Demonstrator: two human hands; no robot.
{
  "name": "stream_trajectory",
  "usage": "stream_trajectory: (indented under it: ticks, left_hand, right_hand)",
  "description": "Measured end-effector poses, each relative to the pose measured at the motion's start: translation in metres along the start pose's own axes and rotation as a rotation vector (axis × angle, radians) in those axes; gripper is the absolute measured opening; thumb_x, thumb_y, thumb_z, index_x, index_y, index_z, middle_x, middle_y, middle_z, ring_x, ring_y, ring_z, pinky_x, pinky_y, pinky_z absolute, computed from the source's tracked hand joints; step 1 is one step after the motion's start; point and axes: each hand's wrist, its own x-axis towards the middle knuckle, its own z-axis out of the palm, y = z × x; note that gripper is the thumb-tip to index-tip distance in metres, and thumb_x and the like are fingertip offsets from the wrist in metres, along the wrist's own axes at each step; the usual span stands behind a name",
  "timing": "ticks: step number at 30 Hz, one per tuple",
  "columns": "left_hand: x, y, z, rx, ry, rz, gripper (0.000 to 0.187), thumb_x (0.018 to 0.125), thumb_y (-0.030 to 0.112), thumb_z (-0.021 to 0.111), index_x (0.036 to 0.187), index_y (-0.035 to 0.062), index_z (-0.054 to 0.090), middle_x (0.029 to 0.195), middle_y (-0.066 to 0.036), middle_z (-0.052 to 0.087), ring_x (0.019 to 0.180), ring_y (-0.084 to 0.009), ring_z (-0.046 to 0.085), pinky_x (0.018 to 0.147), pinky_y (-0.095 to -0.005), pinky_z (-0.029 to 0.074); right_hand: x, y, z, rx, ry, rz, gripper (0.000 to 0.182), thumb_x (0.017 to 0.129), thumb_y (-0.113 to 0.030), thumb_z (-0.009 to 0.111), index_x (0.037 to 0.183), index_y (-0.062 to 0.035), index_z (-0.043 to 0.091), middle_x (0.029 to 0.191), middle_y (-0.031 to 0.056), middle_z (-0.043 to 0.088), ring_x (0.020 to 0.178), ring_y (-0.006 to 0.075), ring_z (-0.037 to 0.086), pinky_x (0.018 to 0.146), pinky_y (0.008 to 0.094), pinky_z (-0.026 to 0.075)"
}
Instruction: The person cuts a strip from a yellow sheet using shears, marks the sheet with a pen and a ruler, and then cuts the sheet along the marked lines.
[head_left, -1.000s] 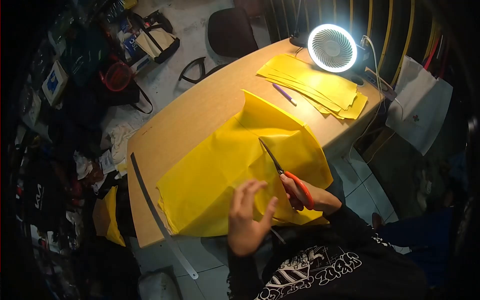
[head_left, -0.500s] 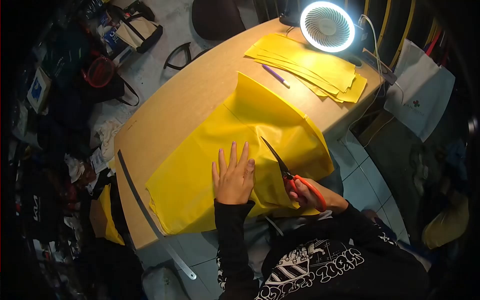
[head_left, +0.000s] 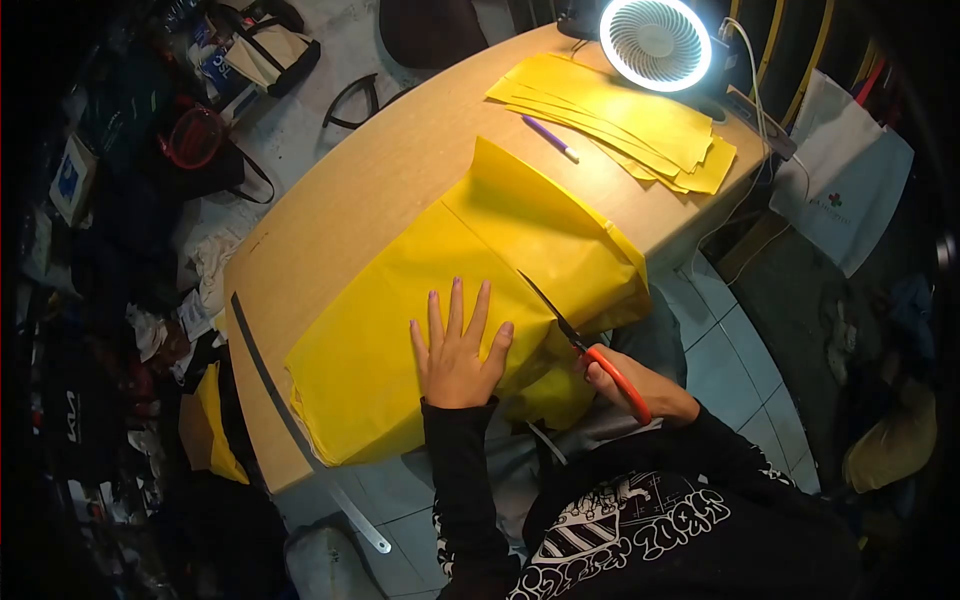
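Note:
A large yellow sheet (head_left: 375,350), which looks like leather or vinyl, lies over the front of the wooden desk, its right end bent up and overhanging the edge. My left hand (head_left: 460,355) rests flat on it with fingers spread. My right hand (head_left: 655,385) grips the orange handles of scissors (head_left: 570,333), whose dark blades point up and left along the sheet. The blades look closed or nearly so. A thin straight line runs across the sheet beyond the scissor tip. Below the scissors, a yellow flap (head_left: 555,390) hangs toward my lap.
Several yellow cut pieces (head_left: 610,110) are stacked at the far right, beside a purple pen (head_left: 550,138). A lit ring-shaped fan (head_left: 655,45) stands behind them. A metal ruler (head_left: 268,380) overhangs the desk's left edge. A white bag (head_left: 845,170) hangs at right.
My left hand has shifted slightly left, still flat. The sheet around the scissors has become smoother, and a lower flap has dropped away below the blades. My right hand still grips the scissors.

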Motion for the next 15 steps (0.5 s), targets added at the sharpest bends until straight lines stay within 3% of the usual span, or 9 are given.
stream_trajectory:
  ticks: [10,13,15]
  left_hand:
    - [-0.002,-0.004,0.003,0.032,0.052,0.049,0.059,0.089,0.056,0.044,0.141,0.0283,0.041,0.15,-0.005,0.033,0.139,-0.034,0.024,0.109,-0.0592,0.013]
    - [-0.004,0.001,0.001,0.082,0.191,0.09,0.053,0.087,0.046,0.057,0.133,0.02,0.052,0.14,-0.011,0.045,0.129,-0.035,0.04,0.105,-0.0544,0.027]
    - [-0.018,0.007,0.007,-0.066,0.383,0.115,0.042,0.082,0.027,0.066,0.121,0.0128,0.058,0.125,-0.013,0.054,0.115,-0.0328,0.051,0.097,-0.0463,0.038]
  right_hand:
    - [-0.003,-0.005,-0.007,0.127,-0.118,-0.02,0.065,0.095,-0.06,0.032,0.097,0.0026,0.047,0.083,0.0119,0.048,0.078,0.0207,0.049,0.072,0.0333,0.042]
    - [-0.004,0.004,0.001,0.069,-0.061,-0.04,0.058,0.097,-0.056,0.03,0.107,-0.0015,0.05,0.083,0.0003,0.045,0.072,0.008,0.041,0.064,0.0223,0.036]
    - [-0.004,0.0,-0.001,0.125,-0.1,-0.01,0.06,0.097,-0.056,0.03,0.111,-0.0011,0.05,0.082,-0.0002,0.045,0.069,0.0079,0.04,0.061,0.022,0.035]
